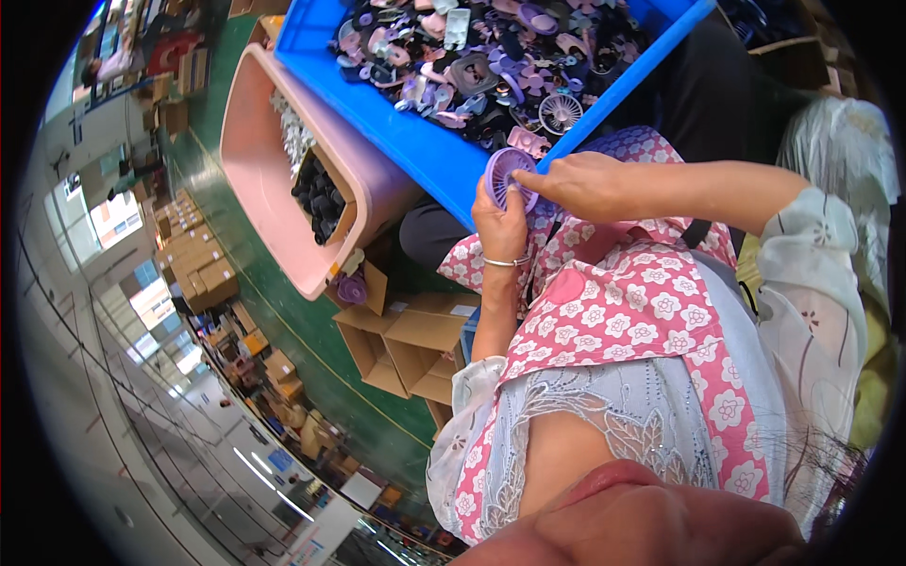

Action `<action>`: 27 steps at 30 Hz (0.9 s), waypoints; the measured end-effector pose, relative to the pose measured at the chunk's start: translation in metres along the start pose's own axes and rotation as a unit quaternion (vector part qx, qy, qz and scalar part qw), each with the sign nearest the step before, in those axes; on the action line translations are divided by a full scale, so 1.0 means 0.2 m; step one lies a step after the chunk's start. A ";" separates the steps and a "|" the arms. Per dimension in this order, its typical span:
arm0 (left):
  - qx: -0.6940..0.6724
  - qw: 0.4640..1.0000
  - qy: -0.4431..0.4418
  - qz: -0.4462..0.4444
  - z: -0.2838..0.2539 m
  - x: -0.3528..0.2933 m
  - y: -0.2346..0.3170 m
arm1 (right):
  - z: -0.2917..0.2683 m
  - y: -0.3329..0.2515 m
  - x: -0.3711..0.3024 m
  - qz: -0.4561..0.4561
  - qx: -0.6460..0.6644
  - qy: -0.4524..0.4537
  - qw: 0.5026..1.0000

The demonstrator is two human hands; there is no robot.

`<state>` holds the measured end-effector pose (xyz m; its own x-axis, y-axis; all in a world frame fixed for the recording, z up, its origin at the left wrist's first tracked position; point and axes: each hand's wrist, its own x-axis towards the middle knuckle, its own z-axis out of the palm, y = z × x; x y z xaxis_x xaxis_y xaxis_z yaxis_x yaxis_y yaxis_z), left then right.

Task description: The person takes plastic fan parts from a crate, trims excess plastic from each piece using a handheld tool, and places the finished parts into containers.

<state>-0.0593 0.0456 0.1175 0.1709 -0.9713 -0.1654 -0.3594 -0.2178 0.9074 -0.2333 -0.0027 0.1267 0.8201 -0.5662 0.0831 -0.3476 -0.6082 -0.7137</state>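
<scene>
A round purple fan grille (511,174) with radial slats is held up over my lap, close to the near rim of a blue bin. My left hand (500,224) is closed around its lower left edge, with the thumb reaching over the front. From the right, my right hand (587,186) touches the grille; its fingers are curled and the index fingertip rests on the slats. Whether anything small sits in those curled fingers is hidden. Many mixed pink, purple, black and grey plastic parts fill the blue bin (392,141), including another round grille (561,113).
Left of the bin stands a pink tub (247,179) holding white parts and a carton of black parts (319,200). Open cardboard boxes (415,330) sit on the green floor (283,325) at my left. A plastic-wrapped bundle (835,151) lies at the right.
</scene>
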 end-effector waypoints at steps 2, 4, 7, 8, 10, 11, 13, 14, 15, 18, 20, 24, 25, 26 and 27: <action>0.031 0.999 -0.013 0.003 -0.02 0.01 0.00 | -0.06 0.01 0.07 0.078 0.105 -0.050 0.990; 0.048 0.999 -0.011 0.021 -0.04 0.02 -0.03 | -0.12 0.01 0.15 0.198 0.308 -0.159 0.917; 0.008 1.000 0.002 0.028 -0.04 0.05 -0.06 | -0.05 0.05 0.13 0.173 0.349 -0.105 0.915; 0.021 0.999 -0.001 0.037 -0.06 0.06 -0.06 | 0.03 0.03 0.14 0.020 0.198 0.046 0.979; 0.012 1.000 -0.005 0.020 -0.08 0.06 -0.04 | 0.09 0.03 0.15 0.035 0.189 0.051 0.980; 0.012 1.000 0.007 0.021 -0.09 0.06 -0.04 | 0.09 0.03 0.17 0.029 0.224 0.054 0.973; 0.042 0.998 -0.003 0.054 -0.12 0.08 -0.04 | -0.01 0.05 0.15 0.149 0.410 -0.073 0.897; 0.036 0.998 0.006 0.058 -0.13 0.09 -0.05 | 0.00 0.05 0.13 0.123 0.434 -0.044 0.892; 0.021 0.995 0.042 0.092 -0.10 0.11 -0.04 | 0.00 0.05 0.12 0.134 0.459 -0.025 0.878; -0.150 0.979 0.116 0.081 -0.02 0.09 0.08 | -0.07 0.01 0.08 0.193 0.694 -0.011 0.694; -0.105 0.982 0.129 0.086 -0.02 0.11 0.01 | -0.05 0.01 0.08 0.208 0.790 -0.007 0.577; -0.106 0.984 0.102 0.098 -0.02 0.13 -0.03 | -0.01 0.02 0.10 0.216 0.840 -0.009 0.497; -0.111 0.984 0.105 0.093 -0.02 0.13 -0.05 | -0.02 0.01 0.09 0.224 0.838 -0.011 0.497; -0.140 0.980 0.128 0.057 -0.03 0.13 -0.08 | -0.03 0.00 0.09 0.237 0.795 -0.017 0.559; -0.168 0.974 0.152 0.021 -0.04 0.14 -0.11 | -0.04 -0.01 0.08 0.248 0.746 -0.024 0.618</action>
<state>-0.0399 0.0244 0.0956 0.4441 -0.8946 -0.0497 -0.0608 -0.0854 0.9945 -0.2230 -0.0154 0.1355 0.8057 -0.4383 -0.3985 0.2147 0.8430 -0.4931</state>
